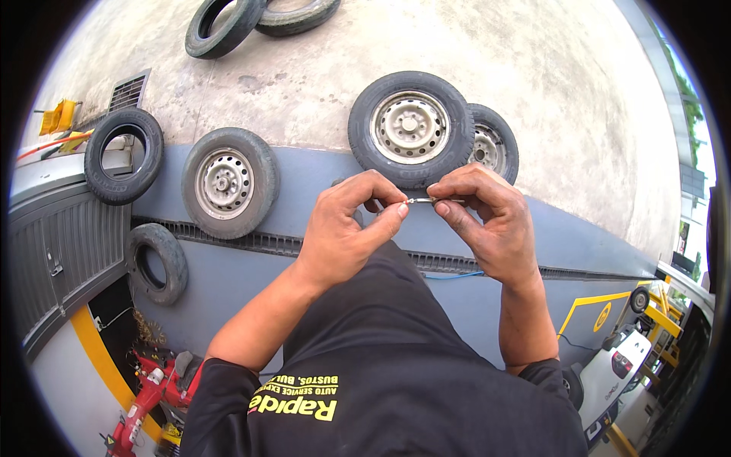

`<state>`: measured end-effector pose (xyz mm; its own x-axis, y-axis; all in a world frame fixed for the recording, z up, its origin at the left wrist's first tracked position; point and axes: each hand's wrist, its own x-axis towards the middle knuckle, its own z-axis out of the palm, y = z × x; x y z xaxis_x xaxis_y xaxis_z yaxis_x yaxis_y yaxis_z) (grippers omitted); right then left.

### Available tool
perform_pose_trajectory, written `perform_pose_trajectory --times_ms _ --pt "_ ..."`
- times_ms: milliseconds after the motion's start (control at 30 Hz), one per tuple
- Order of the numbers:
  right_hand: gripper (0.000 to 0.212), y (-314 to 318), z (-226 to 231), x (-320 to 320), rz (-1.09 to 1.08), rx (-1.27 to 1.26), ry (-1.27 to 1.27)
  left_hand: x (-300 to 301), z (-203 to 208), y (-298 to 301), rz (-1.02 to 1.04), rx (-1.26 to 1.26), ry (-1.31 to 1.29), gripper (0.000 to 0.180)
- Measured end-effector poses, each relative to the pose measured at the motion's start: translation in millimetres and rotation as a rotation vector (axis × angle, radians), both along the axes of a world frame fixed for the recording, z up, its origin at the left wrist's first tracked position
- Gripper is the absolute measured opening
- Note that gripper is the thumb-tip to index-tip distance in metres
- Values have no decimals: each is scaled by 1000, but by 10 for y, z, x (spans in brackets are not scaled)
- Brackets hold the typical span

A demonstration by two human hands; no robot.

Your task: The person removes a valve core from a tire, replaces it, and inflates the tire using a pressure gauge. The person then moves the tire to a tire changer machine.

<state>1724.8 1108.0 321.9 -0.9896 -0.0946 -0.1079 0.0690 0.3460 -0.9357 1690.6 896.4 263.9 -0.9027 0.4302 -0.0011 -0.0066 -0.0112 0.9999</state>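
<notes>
In front of my body, both hands come together over a small, thin silvery metal piece [422,200]. Thumb and forefinger of my left hand [344,227] pinch at its left end, where a tiny pale tip shows. At the other end, the fingertips of my right hand [491,222] are closed on it and cover part of its length. Its exact kind is too small to make out. Just beyond my hands lies a tyre on a pale steel wheel [411,126], partly over a second wheel [489,148].
To the left are another wheel [226,183] and loose tyres [124,156], [156,263]. More tyres [222,29] lie farther off. A drain grate [266,242] crosses the floor. Red equipment [148,392] stands lower left; a white vehicle [617,365] is at lower right.
</notes>
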Motion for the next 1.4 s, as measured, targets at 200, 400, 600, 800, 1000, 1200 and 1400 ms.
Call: perform_pose_trajectory --times_ms 200,400,600,800,1000,1200,1400 --pt "15 67 -12 -294 -10 40 87 -342 43 57 -54 -83 154 8" --pt "16 236 48 -441 25 93 107 -472 75 210 -47 -83 190 8" --pt "18 607 57 -586 91 82 86 -455 94 540 33 -93 167 6" --pt "19 1157 45 -685 264 131 141 -356 83 1062 102 -168 260 8" --pt "21 1657 17 -646 309 172 165 -258 102 1533 92 -251 344 8" --pt "20 1895 -14 -584 300 138 165 -178 132 1813 105 -242 286 8" --pt "18 1935 11 -561 298 146 129 -174 131 1820 82 -246 222 7"
